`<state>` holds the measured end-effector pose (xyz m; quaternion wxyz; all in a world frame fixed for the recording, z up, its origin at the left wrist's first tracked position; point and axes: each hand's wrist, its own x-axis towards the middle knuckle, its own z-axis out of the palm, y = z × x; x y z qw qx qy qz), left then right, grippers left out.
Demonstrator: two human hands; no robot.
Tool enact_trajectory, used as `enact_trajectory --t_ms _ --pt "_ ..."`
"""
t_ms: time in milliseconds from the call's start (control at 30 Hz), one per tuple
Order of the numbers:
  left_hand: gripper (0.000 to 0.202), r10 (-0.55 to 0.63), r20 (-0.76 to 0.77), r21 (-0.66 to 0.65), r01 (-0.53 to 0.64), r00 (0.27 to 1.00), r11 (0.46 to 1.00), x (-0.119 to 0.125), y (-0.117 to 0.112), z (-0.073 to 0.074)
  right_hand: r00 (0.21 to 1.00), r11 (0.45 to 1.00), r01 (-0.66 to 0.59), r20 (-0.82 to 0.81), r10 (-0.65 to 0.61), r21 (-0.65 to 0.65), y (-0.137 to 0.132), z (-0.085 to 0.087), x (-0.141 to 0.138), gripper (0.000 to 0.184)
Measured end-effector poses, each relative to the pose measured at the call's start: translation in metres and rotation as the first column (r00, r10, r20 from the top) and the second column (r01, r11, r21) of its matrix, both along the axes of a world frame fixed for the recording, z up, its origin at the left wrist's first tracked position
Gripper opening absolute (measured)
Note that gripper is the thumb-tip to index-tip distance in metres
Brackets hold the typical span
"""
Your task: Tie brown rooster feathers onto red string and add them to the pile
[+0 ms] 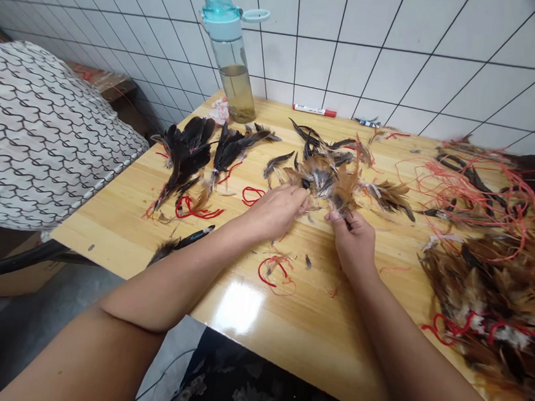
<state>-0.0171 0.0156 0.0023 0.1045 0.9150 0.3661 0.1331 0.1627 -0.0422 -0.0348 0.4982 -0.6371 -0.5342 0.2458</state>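
Note:
A loose heap of brown and black feathers (329, 174) lies in the middle of the wooden table (285, 325). My left hand (276, 210) rests at the heap's left edge, fingers curled and pinching into the feathers. My right hand (352, 238) sits at the heap's near edge, its fingers closed on a few brown feathers. The two hands are a short gap apart. Which single feathers each hand grips is hidden by the heap.
Black feather bundles (192, 151) tied with red string lie at the left. A big brown feather pile (496, 292) and tangled red strings (481, 186) fill the right. A water bottle (230, 55) and a red marker (314, 110) stand by the tiled wall. A patterned cushion (36, 139) sits off the table's left.

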Motion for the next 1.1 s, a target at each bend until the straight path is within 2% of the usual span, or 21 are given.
enact_trajectory --t_ms 200,400,567,733,933,1100 --pt "0.015 -0.106 0.061 0.079 0.101 0.993 0.992 0.001 -0.002 0.0 0.993 0.999 -0.044 0.106 0.043 0.007 0.001 0.0 0.0 0.024" --pt "0.023 -0.138 -0.041 0.182 0.143 0.99 0.973 0.004 -0.004 0.002 0.969 0.99 -0.135 0.211 0.125 0.031 0.001 0.001 -0.002 0.026" --pt "0.024 -0.11 -0.102 0.247 0.132 0.989 0.96 0.006 -0.008 0.004 0.958 0.983 -0.183 0.227 0.174 0.02 0.0 0.001 -0.004 0.024" --pt "0.024 -0.104 -0.11 0.314 0.134 0.989 0.94 0.008 -0.011 0.005 0.964 0.974 -0.221 0.14 0.225 -0.043 0.002 -0.001 -0.001 0.021" --pt "0.026 -0.124 -0.069 0.424 0.142 0.99 0.895 0.011 -0.012 0.004 0.971 0.971 -0.235 -0.052 0.233 -0.035 0.004 -0.002 0.0 0.017" --pt "0.028 -0.168 0.022 0.389 0.147 0.986 0.91 0.013 -0.016 0.005 0.942 0.954 -0.294 -0.184 0.281 -0.05 0.004 0.0 0.0 0.022"
